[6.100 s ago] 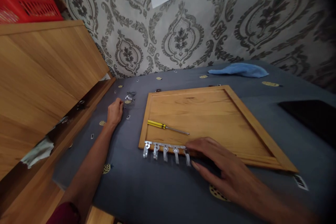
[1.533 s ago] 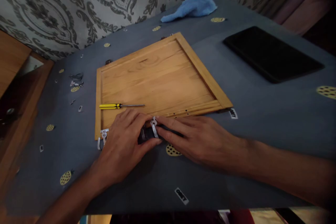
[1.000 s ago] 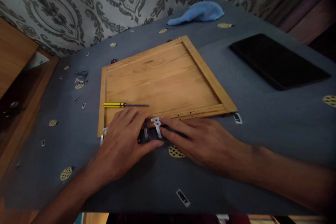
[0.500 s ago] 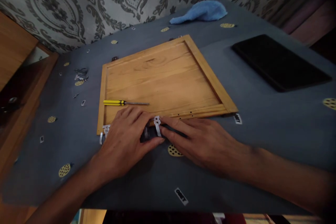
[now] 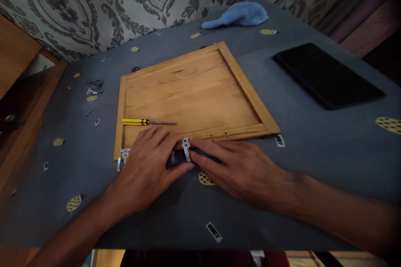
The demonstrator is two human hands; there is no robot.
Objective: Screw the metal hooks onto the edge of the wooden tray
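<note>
A wooden panel (image 5: 188,91) with a raised frame lies on the cloth-covered table. At its near edge stands a small metal bracket (image 5: 186,148) with screw holes and a curved leg. My left hand (image 5: 150,162) curls over this edge, index finger and thumb closed around the bracket's left side. From the right, my right hand (image 5: 241,167) holds the bracket with its fingertips; its thumb is hidden. A second metal bracket (image 5: 124,155) sits left of my left hand, partly covered by it. A yellow-handled screwdriver (image 5: 134,122) rests on the panel, above my left hand.
Small metal pieces (image 5: 94,91) and a screw-like piece (image 5: 88,113) lie on the left of the table. A blue cloth (image 5: 239,14) is at the back, near the patterned wall. On the right lies a flat black slab (image 5: 327,75). Wooden furniture (image 5: 46,91) borders the left side.
The whole view has shifted slightly. Both hands keep their places at the bracket, and I see no movement of the panel or screwdriver on the table.
</note>
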